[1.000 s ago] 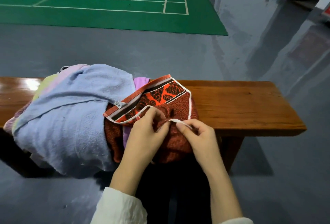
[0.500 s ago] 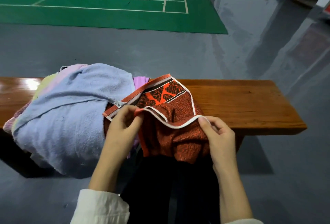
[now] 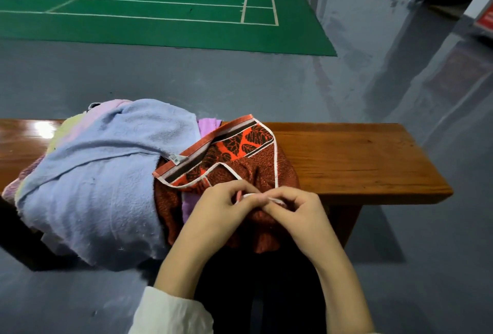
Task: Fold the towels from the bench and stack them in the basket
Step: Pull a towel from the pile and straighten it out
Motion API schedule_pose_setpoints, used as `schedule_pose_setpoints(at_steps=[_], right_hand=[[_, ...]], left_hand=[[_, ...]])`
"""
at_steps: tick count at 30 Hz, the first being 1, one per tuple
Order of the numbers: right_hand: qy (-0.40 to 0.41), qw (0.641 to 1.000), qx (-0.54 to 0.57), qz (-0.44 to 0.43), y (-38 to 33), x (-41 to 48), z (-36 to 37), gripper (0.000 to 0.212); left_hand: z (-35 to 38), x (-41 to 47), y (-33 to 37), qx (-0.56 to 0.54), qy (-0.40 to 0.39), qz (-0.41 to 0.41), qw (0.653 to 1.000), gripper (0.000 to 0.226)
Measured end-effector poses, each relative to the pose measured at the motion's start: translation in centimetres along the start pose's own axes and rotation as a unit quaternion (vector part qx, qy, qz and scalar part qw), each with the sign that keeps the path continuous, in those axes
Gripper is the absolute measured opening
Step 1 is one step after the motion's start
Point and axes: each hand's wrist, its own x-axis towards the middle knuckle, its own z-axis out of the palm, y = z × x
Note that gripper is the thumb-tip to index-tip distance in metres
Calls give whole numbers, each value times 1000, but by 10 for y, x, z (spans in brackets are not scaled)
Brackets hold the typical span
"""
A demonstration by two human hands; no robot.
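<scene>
— Since no folded towel shows anywhere, how far along would you put this?
— Very early, I'd judge. The towels sit in one crumpled heap on the left half of the bench (image 3: 360, 160). The pale blue towel (image 3: 106, 173) is draped on top and spills over the near edge, and a pink towel (image 3: 209, 124) peeks out behind it toward the far edge.
— And the one being worked?
— The red patterned towel (image 3: 240, 152). It lies against the right side of the heap, about mid-bench, partly on the wood and partly hanging over the near edge. It's bunched up, not spread flat.
— What are the hands doing?
— The left hand (image 3: 221, 208) and right hand (image 3: 296, 213) are nearly touching at the near edge. Each pinches the towel's white hem (image 3: 276, 163) between thumb and fingertips. My guess is they're feeling along the hem for a corner, so the towel can be opened out.
— So no fold yet?
— None that I can see, on this towel or any other.
— The basket?
— Not in view, so I can't tell whether anything is already stacked in it. By my reckoning nearly everything is left: open this towel, fold it, put it in the basket, then do the same for the blue one, the pink one and whatever lies under them
</scene>
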Motion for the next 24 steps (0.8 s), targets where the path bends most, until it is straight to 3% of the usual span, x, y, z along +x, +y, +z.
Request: schedule_pose_setpoints(at_steps=[2,5,9,13,18,24], right_hand=[[-29,998,-36,31,0,-2,-2,9],[-2,995,-77,58,-1,-1,-13,9],[11,996,-63,70,1,-4,-26,9],[28,998,-44,32,5,-4,-16,13],[56,998,1,-42,0,-2,-2,25],[23,999,-40,-6,-2,-2,-9,20]], left_hand=[[-6,-3,-4,0,6,6,1000,16],[-21,-5,-13,6,107,-9,994,6],[-41,-5,-30,38,236,-21,971,24],[-34,-2,-24,54,184,55,980,20],[8,-2,7,-39,-45,71,996,27],[3,2,2,10,-5,104,995,12]])
